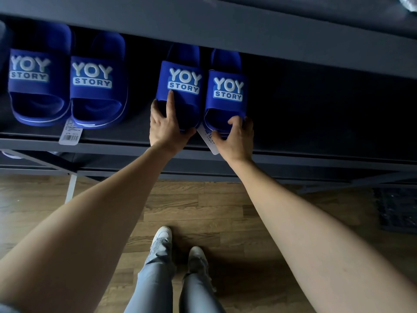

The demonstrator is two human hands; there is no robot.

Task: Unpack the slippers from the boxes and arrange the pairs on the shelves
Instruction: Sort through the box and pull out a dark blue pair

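On the shelf (112,144) a blue pair (94,96) sits at left. Both arms reach out straight. The left hand (165,125) clasps the toe of the third slipper (184,71), forefinger straight up its strap. The right hand (237,136) curls its fingers over the toe of the fourth slipper (228,73), beside a tag (211,143).

Left hand (167,128) grips the left slipper (187,102) by its toe, right hand (235,137) the right slipper (225,107), side by side on the shelf (112,144).
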